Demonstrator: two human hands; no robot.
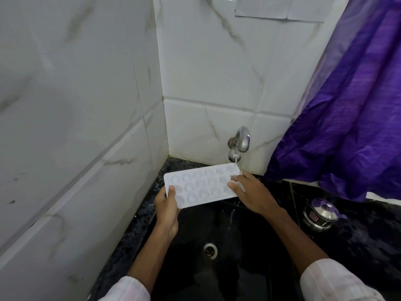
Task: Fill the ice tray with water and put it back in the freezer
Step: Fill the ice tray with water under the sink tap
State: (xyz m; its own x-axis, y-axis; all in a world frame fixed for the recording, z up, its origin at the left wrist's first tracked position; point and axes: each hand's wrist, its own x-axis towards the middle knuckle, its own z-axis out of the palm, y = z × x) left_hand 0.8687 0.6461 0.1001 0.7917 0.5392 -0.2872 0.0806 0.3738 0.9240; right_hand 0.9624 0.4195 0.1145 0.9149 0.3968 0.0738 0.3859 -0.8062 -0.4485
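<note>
Your head-worn wide-angle camera looked forward and steeply down into the black stone sink (249,257), facing a corner of white grey-veined wall tiles (206,72). It sat close (your forearms (293,237) showed at the bottom edge), with the white plastic ice tray (201,187) just below centre, the chrome wall tap (240,141) above its right end, and a purple curtain (347,105) filling the right side.

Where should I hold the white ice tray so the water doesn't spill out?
Hold the ice tray by its two short ends, coming from each side, thumb on the rim, as the left hand and right hand do. It is long, flat and open-topped, so end grips should keep it level.
</note>
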